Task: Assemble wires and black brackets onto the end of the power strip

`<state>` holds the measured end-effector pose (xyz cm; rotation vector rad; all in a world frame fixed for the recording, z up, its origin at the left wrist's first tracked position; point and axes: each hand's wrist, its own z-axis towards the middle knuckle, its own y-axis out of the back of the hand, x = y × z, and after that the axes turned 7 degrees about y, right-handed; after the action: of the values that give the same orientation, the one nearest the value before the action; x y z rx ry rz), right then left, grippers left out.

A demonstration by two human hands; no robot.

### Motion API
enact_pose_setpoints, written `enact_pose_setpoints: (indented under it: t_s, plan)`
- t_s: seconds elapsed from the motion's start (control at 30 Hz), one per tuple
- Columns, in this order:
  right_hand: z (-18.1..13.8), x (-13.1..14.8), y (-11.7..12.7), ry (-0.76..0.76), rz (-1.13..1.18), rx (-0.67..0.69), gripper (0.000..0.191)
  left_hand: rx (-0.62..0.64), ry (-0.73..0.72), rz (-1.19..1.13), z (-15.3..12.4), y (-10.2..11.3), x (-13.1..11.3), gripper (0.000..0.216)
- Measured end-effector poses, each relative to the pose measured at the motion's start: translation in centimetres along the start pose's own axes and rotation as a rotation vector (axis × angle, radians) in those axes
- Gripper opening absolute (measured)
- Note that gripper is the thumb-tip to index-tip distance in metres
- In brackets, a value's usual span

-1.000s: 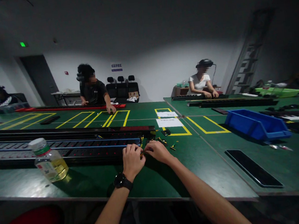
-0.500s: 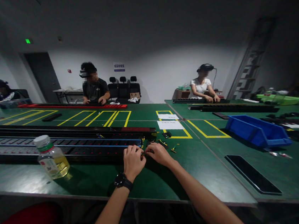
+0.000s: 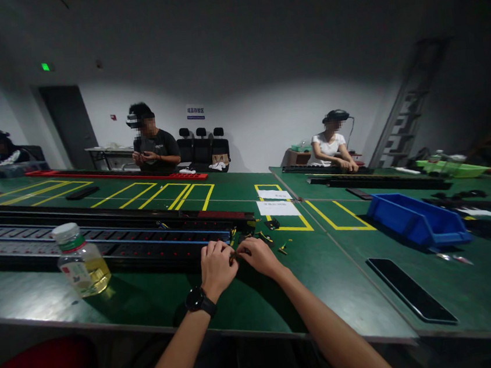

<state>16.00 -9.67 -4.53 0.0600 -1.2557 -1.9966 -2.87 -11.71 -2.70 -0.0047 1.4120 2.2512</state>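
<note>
My left hand [image 3: 218,268], with a black watch [image 3: 199,301] on its wrist, is closed with its fingertips bent inward. Facing it, my right hand [image 3: 259,257] is also closed in a pinch. Between the two sets of fingertips is something small and dark, too small to name. Just behind my hands ends a long black rail [image 3: 160,252] with a blue strip and rows of red dots. Short yellow-green wire pieces [image 3: 283,248] and small black parts [image 3: 272,224] lie beyond my right hand.
A bottle of yellow liquid [image 3: 82,265] stands at the left, before the rail. On the right are a blue bin [image 3: 416,221] and a dark phone-like slab [image 3: 410,289]. White paper sheets [image 3: 278,208] lie on the green table [image 3: 336,291]. Several people work around the far side.
My hands stay together at the rail's end, with only slight finger motion. The view has shifted a little. Across the table, the person in black has raised their hands from the red rail.
</note>
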Motion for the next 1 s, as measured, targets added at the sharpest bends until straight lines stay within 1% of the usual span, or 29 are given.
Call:
enact_pose_setpoints:
  t_s: [0.17,0.43,1.0]
  plan:
    - [0.03,0.13,-0.01,-0.005,-0.002,-0.003,0.013,-0.003,-0.004,0.009,-0.03,0.13,-0.01,0.016]
    - [0.24,0.66,0.31,0.019,-0.034,0.017,0.016,-0.003,-0.006,0.008,-0.08,0.07,0.1,0.012]
    - [0.02,0.84,0.3,-0.047,-0.016,0.032,0.016,-0.019,-0.005,-0.033,-0.28,-0.29,0.27,0.01]
